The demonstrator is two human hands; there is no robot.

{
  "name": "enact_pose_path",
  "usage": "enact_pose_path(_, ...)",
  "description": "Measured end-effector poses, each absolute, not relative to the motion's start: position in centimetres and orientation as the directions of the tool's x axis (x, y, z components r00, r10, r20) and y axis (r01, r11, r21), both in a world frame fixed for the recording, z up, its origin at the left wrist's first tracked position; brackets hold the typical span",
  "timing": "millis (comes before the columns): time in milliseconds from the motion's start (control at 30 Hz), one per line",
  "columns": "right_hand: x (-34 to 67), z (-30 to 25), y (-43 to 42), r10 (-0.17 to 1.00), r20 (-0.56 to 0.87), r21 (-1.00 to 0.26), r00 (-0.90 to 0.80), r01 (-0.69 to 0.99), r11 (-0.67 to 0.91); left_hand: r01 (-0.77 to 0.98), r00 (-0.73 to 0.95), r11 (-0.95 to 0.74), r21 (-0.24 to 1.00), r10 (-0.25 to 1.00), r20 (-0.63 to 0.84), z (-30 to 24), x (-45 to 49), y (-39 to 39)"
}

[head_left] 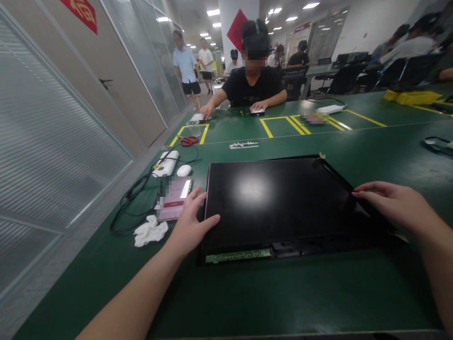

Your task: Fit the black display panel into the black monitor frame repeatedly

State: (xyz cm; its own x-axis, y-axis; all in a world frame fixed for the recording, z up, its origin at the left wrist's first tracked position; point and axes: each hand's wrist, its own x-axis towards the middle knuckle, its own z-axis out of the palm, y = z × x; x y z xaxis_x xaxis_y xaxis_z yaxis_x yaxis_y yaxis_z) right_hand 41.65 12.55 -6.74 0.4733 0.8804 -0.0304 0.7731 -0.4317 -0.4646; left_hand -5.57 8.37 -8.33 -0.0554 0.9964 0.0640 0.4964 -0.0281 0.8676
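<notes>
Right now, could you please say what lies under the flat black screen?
A narrow green circuit board shows at its near edge; anything beneath the black screen is hidden.

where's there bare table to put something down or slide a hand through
Bare green table shows between the forearms, bordered by the near edge of the screen. Another patch lies off the screen's far-right corner, beyond the right hand. Left of the screen is crowded: left hand, phone, crumpled tissue, white device.
</notes>
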Motion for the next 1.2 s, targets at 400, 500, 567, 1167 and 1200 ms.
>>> enact_pose_path(400,42.1,-7.0,12.7,0.885,-0.023,-0.483,0.465,0.770,-0.417,0.601,-0.034,-0.021,0.799,0.998,0.051,-9.2,-5.3,8.8)
enact_pose_path(500,42.2,-7.0,12.7,0.878,-0.034,-0.467,0.478,0.769,-0.437,0.637,-0.048,-0.028,0.770,0.996,0.076,-9.4,-5.2,9.0)
enact_pose_path(567,42.2,-6.9,12.7,0.877,-0.030,-0.456,0.480,0.774,-0.439,0.659,-0.052,-0.024,0.752,0.996,0.078,-9.5,-5.1,9.1)
enact_pose_path(1167,42.4,-7.0,12.9,0.893,-0.010,-0.445,0.451,0.797,-0.408,0.702,0.015,-0.083,0.707,0.995,0.101,-9.9,-5.1,9.1)
enact_pose_path(1200,42.5,-7.0,12.9,0.891,-0.012,-0.446,0.453,0.795,-0.411,0.701,0.016,-0.087,0.707,0.994,0.106,-10.0,-5.1,9.1)
